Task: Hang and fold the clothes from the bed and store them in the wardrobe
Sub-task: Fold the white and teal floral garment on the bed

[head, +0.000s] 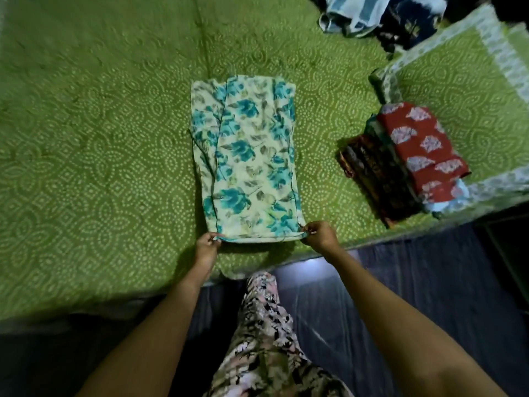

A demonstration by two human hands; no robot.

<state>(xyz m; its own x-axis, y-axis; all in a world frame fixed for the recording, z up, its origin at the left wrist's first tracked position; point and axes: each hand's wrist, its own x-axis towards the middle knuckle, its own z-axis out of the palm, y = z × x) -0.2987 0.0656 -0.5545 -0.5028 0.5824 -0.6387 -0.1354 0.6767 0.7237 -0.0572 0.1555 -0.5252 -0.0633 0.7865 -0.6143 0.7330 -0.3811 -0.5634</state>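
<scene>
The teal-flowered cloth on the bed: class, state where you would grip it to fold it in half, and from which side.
Pinch its two near corners, coming from the near edge of the bed. The teal-flowered cloth lies flat as a long strip running away from the person, so its short near hem is the closest free edge; the left hand and right hand pinch those corners.

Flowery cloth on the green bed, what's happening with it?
A person is folding the flowery cloth on the green bedspread. The left hand pinches its near left corner and the right hand pinches its near right corner, while the rest lies flat. A stack of folded clothes, a red one on top, sits to the right. A crumpled pile of clothes lies at the far edge.
</scene>
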